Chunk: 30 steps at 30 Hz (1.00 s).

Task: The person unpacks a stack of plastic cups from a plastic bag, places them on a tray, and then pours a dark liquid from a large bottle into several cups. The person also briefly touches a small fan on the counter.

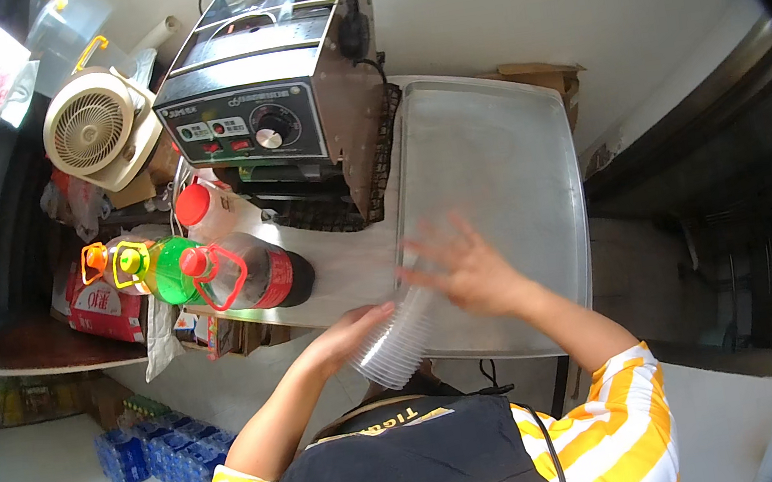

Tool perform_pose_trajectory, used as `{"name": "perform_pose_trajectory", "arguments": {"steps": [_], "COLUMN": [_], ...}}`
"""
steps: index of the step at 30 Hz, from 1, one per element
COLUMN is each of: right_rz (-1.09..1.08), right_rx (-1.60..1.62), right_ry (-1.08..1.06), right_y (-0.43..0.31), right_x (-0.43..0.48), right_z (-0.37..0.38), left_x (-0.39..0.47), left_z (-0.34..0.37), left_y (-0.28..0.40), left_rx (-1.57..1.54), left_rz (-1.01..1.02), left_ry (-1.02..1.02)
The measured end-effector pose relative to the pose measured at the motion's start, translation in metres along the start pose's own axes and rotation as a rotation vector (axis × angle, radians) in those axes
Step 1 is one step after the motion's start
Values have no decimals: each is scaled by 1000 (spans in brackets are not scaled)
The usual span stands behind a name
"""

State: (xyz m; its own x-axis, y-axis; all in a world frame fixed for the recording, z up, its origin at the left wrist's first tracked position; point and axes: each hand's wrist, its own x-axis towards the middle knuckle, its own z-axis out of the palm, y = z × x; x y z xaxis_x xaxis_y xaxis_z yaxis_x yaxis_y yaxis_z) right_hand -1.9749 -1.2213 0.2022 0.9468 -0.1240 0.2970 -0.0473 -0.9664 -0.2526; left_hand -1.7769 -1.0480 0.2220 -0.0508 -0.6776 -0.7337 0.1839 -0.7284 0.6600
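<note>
My left hand (349,335) is wrapped around a nested stack of clear plastic cups (395,347) in front of my apron. The stack slants, its far end pointing up and right toward my other hand. Blurred by motion, my right hand (470,270) hovers over the near-left part of a large metal tray (495,174). Its fingers are spread beside the stack's far end, with nothing visible in them. Whether it touches the cups is hard to make out.
A cup sealing machine (244,124) stands behind the bottles. Left of the tray are a cola bottle (272,275), a green drink bottle (177,269) and a red-lidded jar (200,211). A beige fan (90,127) sits farther left. Blue bottle packs (164,453) rest on the floor.
</note>
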Motion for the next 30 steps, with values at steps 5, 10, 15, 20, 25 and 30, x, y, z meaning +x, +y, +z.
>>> {"name": "perform_pose_trajectory", "arguments": {"steps": [5,10,15,20,25,30], "right_rz": [-62,-36,230,825,1029,1247], "right_rx": [-1,-74,-105,299,372,337], "right_ry": [-80,10,179,603,853,683], "right_y": [-14,0,50,179,282,311], "right_x": [-3,-18,-37,-62,-55,-48], "right_z": [-18,-19,-20,16,91,114], "left_x": [9,19,26,24,25,22], "left_z": [11,17,13,16,23,22], "left_y": [5,10,10,0,-8,-7], "left_rx": [62,144,123,7,-134,-196], "left_rz": [-25,-72,-41,-18,-3,6], "left_ry": [-119,-104,-102,-84,-40,4]}}
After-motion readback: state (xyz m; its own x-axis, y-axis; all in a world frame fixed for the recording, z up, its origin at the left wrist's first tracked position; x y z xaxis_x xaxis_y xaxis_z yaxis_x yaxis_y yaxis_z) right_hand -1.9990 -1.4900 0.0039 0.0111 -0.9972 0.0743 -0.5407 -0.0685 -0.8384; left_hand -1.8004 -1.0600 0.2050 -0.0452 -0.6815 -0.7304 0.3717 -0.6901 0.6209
